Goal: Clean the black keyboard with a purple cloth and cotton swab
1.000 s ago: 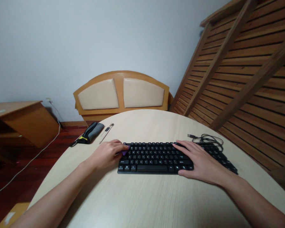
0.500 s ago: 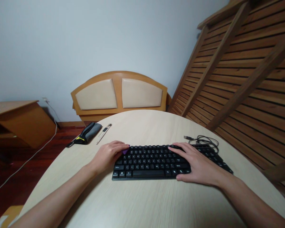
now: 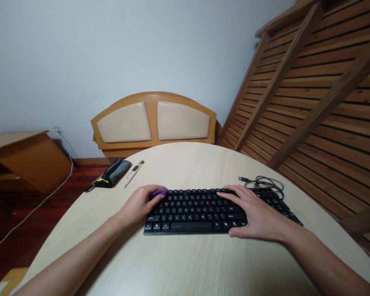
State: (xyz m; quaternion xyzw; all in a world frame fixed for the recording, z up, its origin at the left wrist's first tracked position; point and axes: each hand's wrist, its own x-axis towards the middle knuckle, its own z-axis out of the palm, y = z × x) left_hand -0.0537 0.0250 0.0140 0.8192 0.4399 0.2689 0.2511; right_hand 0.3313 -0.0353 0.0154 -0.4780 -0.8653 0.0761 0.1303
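A black keyboard (image 3: pixel 197 209) lies on the round light-wood table (image 3: pixel 185 263). My left hand (image 3: pixel 138 203) is curled at the keyboard's left end, pinching a small purple object (image 3: pixel 158 192) against the top-left keys. My right hand (image 3: pixel 255 213) lies flat with fingers spread over the right half of the keys, holding the keyboard down. The keyboard's black cable with USB plug (image 3: pixel 262 181) is coiled just behind its right end.
A grey pencil case (image 3: pixel 112 173) and a small pen-like tool (image 3: pixel 134 172) lie at the table's far left edge. A wooden headboard (image 3: pixel 154 121) leans on the wall behind. A slatted bed frame (image 3: pixel 311 94) stands right; a wooden cabinet (image 3: pixel 21 158) left.
The keyboard has shifted slightly left and nearer. My left hand's purple object has risen onto the top-left corner keys. My right hand stays flat on the keys.
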